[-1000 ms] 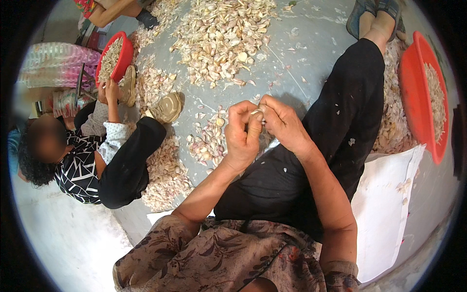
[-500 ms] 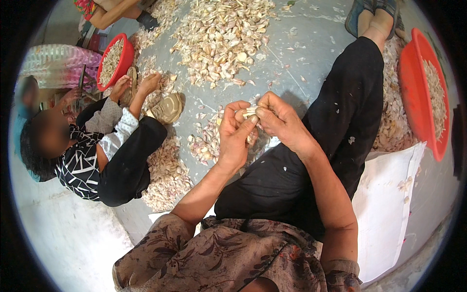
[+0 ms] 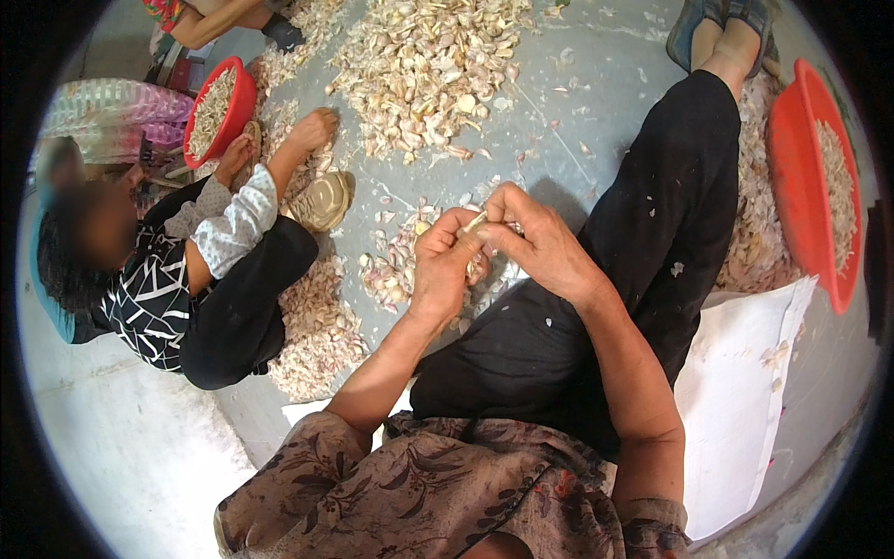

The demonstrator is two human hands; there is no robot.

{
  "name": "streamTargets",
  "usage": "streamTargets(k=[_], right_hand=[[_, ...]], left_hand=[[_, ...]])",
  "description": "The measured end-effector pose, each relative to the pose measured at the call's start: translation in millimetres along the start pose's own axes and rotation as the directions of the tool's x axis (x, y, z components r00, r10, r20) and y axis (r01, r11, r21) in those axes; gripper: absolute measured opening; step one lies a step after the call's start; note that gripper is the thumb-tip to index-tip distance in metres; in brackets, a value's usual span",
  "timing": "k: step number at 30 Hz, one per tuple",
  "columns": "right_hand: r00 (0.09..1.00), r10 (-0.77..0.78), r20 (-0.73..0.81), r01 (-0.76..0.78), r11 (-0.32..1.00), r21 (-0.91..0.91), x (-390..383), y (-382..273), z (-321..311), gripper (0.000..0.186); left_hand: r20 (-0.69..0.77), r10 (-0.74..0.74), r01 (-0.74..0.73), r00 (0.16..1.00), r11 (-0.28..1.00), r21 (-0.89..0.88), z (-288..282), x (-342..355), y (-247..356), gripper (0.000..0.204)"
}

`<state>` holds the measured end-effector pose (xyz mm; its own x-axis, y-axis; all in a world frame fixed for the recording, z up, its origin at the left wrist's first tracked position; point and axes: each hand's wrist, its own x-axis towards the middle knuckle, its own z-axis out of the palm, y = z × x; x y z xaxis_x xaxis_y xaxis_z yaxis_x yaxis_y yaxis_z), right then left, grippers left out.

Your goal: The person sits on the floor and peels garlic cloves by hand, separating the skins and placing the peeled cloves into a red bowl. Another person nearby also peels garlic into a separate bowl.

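A pale garlic clove [image 3: 476,222] is pinched between my two hands, above a small heap of loose cloves [image 3: 396,268] on the floor. My left hand [image 3: 443,268] grips its lower end with thumb and curled fingers. At the other end the thumb and fingertips of my right hand [image 3: 545,244] are closed on it. Part of the clove is hidden by the fingers. A reddish clove shows beneath my left fingers, and whether that hand holds it I cannot tell.
A large garlic heap [image 3: 424,70] lies ahead on the grey floor. Red basins [image 3: 787,177] of slender pale pieces stand at right and far left. On the left a co-worker [image 3: 154,303] sits near more cloves. A white sheet [image 3: 736,401] lies right of my legs.
My hands have shifted slightly, and the clove now shows slanting between my fingertips. The co-worker's nearer hand has moved up and to the right, away from the other hand.
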<state>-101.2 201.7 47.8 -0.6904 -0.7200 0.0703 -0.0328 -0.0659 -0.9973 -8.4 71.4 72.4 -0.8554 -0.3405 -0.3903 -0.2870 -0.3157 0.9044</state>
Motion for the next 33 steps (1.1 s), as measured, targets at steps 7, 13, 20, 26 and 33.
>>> streamTargets(k=[7, 13, 20, 26, 33], right_hand=[[0.999, 0.021, 0.027, -0.018, 0.994, -0.103, 0, -8, -5, 0.023], [0.948, 0.289, -0.135, -0.160, 0.796, 0.584, 2, -7, -13, 0.009], [0.997, 0.032, -0.067, -0.032, 0.999, -0.003, 3, 3, -5, 0.020], [1.000, 0.009, -0.011, -0.011, 0.989, -0.151, 4, -15, -2, 0.024], [0.999, -0.042, 0.031, 0.045, 0.994, -0.097, 0, -9, 1, 0.018]], left_hand=[[0.122, 0.172, -0.207, 0.977, 0.893, 0.398, -2, 3, 3, 0.006], [0.108, -0.205, 0.227, 0.973, 0.935, -0.272, -9, 9, 21, 0.019], [0.055, -0.075, 0.088, 0.996, 0.957, -0.277, -9, 6, 17, 0.026], [-0.032, 0.094, -0.093, 0.995, 0.996, 0.016, -4, -1, 21, 0.019], [0.046, 0.083, -0.086, 0.996, 0.993, 0.081, -7, -2, 23, 0.012]])
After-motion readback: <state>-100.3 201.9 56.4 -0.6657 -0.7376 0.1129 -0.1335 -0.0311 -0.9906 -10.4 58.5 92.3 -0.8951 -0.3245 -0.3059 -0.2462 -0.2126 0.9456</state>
